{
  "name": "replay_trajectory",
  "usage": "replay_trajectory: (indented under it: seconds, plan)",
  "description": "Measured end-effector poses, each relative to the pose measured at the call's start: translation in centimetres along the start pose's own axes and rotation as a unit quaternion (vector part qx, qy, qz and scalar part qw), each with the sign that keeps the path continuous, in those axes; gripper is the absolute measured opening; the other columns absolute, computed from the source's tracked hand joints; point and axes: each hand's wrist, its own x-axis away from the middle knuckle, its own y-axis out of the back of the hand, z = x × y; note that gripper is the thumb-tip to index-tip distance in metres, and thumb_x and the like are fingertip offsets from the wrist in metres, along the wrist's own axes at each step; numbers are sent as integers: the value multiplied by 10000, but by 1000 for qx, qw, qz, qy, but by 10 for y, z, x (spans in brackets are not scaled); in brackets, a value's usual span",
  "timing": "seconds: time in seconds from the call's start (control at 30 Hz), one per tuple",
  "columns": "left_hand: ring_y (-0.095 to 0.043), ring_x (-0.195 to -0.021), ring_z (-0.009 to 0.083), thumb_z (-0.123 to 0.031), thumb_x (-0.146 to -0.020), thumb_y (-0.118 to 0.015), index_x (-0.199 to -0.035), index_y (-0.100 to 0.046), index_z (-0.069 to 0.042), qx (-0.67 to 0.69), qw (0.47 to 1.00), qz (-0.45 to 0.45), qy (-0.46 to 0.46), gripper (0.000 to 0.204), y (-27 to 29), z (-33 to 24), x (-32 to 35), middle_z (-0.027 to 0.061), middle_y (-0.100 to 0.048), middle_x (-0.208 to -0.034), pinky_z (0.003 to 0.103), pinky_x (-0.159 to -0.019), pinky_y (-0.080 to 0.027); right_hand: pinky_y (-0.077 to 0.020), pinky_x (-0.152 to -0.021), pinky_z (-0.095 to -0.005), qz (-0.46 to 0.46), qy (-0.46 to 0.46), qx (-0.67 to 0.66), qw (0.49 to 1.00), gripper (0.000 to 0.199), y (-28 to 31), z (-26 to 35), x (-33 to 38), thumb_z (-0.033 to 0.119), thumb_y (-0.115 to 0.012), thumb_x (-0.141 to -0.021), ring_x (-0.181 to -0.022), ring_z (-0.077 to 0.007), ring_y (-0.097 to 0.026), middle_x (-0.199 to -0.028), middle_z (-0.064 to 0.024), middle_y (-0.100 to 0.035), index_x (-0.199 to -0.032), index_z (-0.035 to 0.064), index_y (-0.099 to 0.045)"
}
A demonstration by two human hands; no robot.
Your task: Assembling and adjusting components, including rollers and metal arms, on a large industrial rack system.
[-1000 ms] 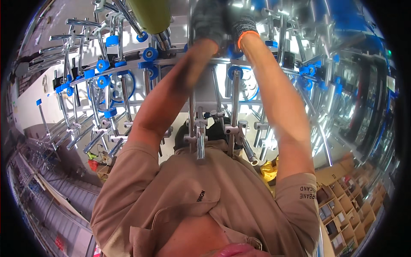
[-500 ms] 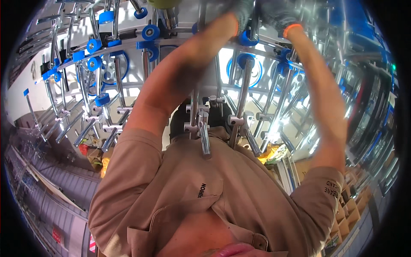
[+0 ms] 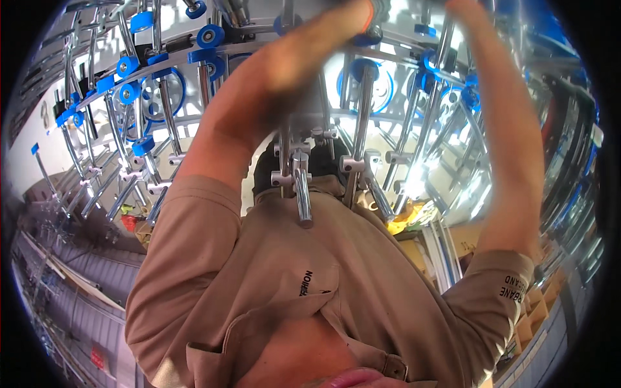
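Note:
Both my arms stretch up toward the top edge, over a rack of chrome rods. My left hand point(image 3: 378, 14), in a dark glove with an orange cuff, is cut off by that edge; its fingers are hidden. Just below it is a dark blue roller point(image 3: 369, 35); I cannot tell whether they touch. My right forearm point(image 3: 503, 123) reaches past the top edge further right, so my right hand lies out of the picture. Between the arms stands a chrome rod with a blue collar point(image 3: 365, 97).
Chrome rods with blue rollers point(image 3: 210, 36) crowd the left side. Clamped rods point(image 3: 303, 194) jut toward my chest. Behind the rack are blue-rimmed wheels point(image 3: 381, 87). Dark curved frames point(image 3: 569, 142) stand at the right, above cardboard compartments point(image 3: 535, 310). A yellow bag point(image 3: 414, 216) lies low behind the rods.
Both gloved hands have moved further up; the right one has left the picture. My right forearm has shifted outward. The rack appears slightly left and higher in the view.

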Motion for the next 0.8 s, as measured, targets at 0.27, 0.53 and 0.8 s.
replay_trajectory:
  seconds: [0.27, 0.53, 0.8]
  plan:
    - [-582, -555, 210, -361, -861, -473, -830, -646, -153, 47, 997, -34, 44, 273, 5, 44, -5, 35, -634, -677, 360, -434, -455, -477, -657, -421, 7, -39, 3, 999, 209, -5, -2, 32, 150, -537, -792, -750, -366, -605, -822, -213, -623, -964, 67, -622]
    - [-582, -555, 212, -360, -858, -475, -830, -647, -153, 116, 991, -49, 55, 270, -1, 57, -6, 36, -634, -677, 364, -435, -454, -478, -659, -419, 8, -40, 13, 999, 209, -6, -7, 26, 148, -537, -788, -749, -364, -607, -823, -213, -625, -957, 63, -627]
    - [-582, -555, 215, -358, -855, -477, -831, -647, -153, 205, 975, -52, 63, 268, -4, 60, 1, 36, -635, -678, 368, -436, -454, -479, -660, -418, 18, -23, 36, 999, 210, -1, 0, 8, 145, -536, -785, -749, -363, -609, -824, -214, -627, -950, 59, -633]
